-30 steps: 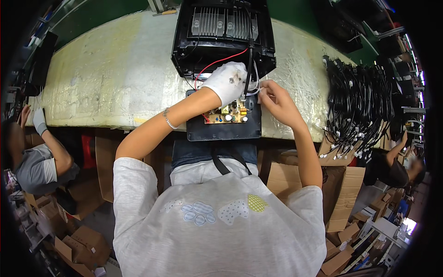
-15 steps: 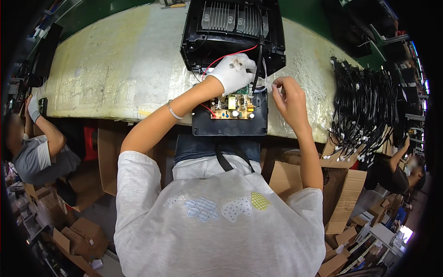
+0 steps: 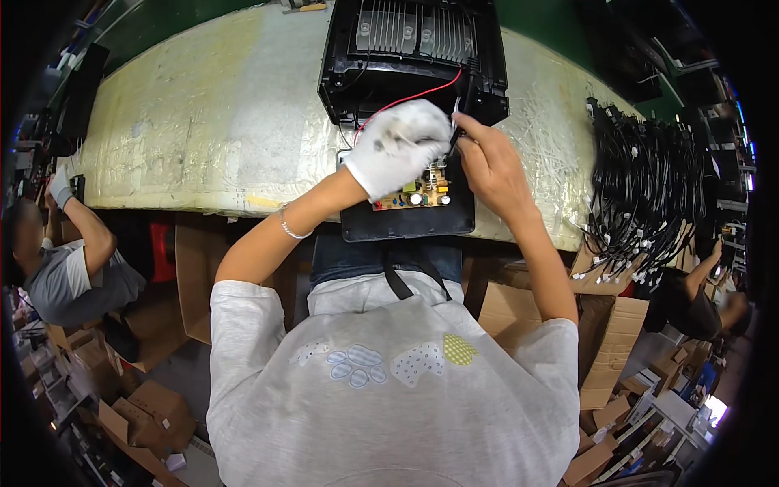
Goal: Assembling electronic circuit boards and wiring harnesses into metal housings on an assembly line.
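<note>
Gloved left hand (image 3: 402, 144) is curling up by the case, can't tell what it's gripping. Bare right hand (image 3: 487, 162) is bending its fingers at the white wire (image 3: 456, 111), can't tell if it's pinching. Board (image 3: 406, 200) is sitting on the flat black panel (image 3: 406, 228) on the bench (image 3: 203, 122), beside the case (image 3: 398, 75). A hard tug could be straining the thin red wire (image 3: 430, 88). Heatsink (image 3: 398, 32) is showing straight metal fins; glove's looking soft, smudged.
</note>
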`<action>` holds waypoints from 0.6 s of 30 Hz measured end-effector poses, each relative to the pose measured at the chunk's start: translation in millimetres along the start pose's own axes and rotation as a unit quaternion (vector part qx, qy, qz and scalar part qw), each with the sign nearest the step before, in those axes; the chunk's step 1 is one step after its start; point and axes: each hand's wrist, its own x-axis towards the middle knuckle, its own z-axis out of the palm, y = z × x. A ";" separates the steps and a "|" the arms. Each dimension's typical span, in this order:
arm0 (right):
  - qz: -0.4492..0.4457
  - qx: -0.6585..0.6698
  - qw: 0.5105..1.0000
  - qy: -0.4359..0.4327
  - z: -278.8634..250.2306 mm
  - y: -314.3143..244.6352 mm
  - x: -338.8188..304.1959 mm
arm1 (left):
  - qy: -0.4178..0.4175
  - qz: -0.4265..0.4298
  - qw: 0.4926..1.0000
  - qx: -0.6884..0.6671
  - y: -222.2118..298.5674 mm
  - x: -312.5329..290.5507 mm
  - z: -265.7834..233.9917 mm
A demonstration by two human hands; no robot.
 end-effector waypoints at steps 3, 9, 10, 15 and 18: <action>0.074 0.013 0.995 0.064 11.2 -7.5 -10.1 | -0.001 0.076 0.997 -0.027 -6.6 9.1 13.9; 0.213 0.100 0.966 0.105 11.6 -17.0 -23.4 | -0.055 0.081 0.995 0.036 -11.8 12.1 24.0; 0.257 0.148 0.950 0.097 7.7 -18.5 -22.8 | -0.060 0.095 0.990 0.088 -11.0 13.2 23.3; 0.331 0.260 0.902 0.091 -0.4 -19.0 -20.5 | -0.028 0.160 0.971 0.174 -15.8 -0.7 25.5; 0.329 0.260 0.904 0.080 -1.6 -17.6 -20.3 | -0.036 0.141 0.972 0.187 -10.3 -3.1 25.0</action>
